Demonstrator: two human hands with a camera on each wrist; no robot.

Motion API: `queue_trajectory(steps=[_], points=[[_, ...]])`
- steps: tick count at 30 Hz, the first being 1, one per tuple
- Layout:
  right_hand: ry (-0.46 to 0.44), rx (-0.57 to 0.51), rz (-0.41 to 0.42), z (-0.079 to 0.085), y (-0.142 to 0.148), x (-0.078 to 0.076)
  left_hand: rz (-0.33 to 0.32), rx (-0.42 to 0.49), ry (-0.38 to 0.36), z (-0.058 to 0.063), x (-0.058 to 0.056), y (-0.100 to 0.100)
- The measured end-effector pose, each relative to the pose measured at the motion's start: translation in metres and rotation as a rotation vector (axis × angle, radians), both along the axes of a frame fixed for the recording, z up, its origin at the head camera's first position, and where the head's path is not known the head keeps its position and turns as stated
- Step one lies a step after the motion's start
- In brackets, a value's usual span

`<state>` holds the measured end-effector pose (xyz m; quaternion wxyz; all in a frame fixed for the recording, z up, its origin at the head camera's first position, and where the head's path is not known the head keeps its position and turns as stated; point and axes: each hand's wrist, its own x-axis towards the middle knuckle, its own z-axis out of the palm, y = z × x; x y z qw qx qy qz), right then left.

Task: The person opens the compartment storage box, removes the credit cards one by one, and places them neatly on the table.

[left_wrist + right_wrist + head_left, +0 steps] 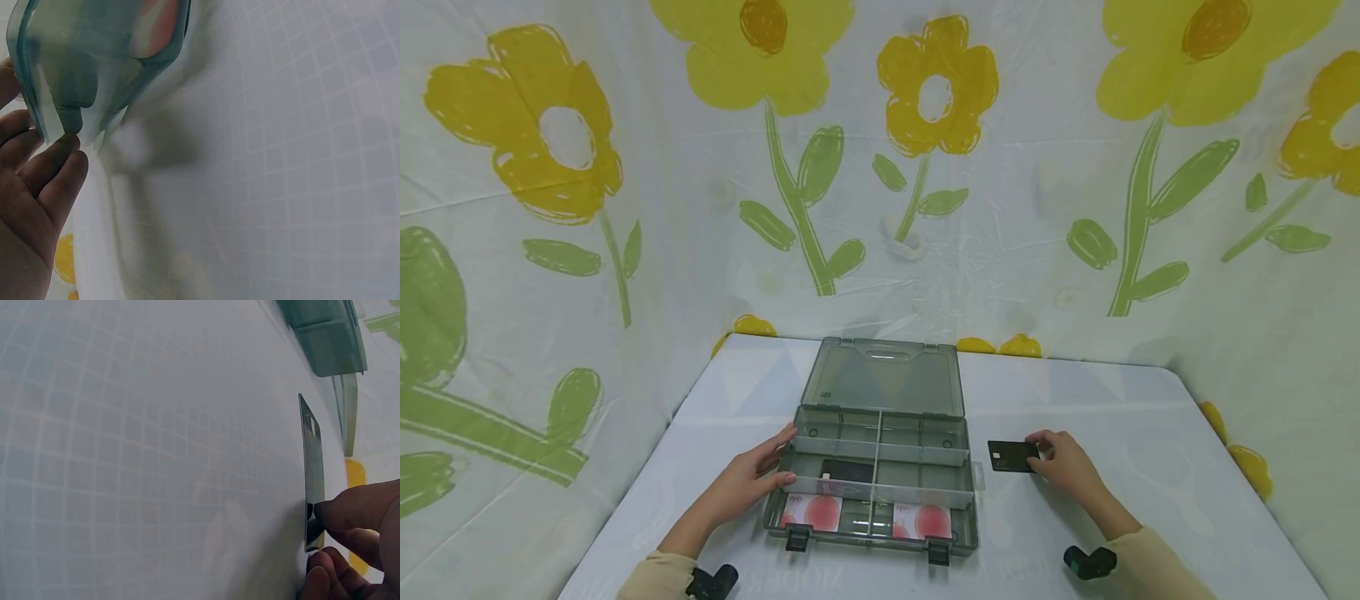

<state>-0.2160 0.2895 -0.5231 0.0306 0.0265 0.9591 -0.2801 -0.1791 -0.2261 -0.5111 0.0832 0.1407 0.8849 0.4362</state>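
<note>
A translucent grey-green compartment box [972,521] lies on the table with its lid [887,379] folded back. My left hand [745,479] grips the box's left side, thumb over the rim; in the left wrist view, fingertips [72,142] meet the outer wall. Inside, a black card [848,472] lies in the left middle compartment. Two white cards with pink circles, one left [812,512] and one right [922,521], occupy the front compartments. To the right of the box, my right hand [1067,468] pinches the right end of another black card [1011,456], low over the table.
The white table [1150,450] extends on both sides of the box. Two dark latches, left [797,538] and right [938,552], hang at the box's front edge. Behind the table rises a white curtain [1000,250] printed with yellow flowers.
</note>
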Motion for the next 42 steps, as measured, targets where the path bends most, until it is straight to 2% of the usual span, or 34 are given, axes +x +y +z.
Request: queue_trajectory(steps=[19,42], points=[[-0.016,-0.044,-0.009,0.0,0.005,0.001,-0.004,-0.002,0.003,0.001,0.0,0.001],[-0.008,-0.123,0.011,0.009,0.006,0.014,0.005,-0.014,-0.001,0.0,0.0,0.0]])
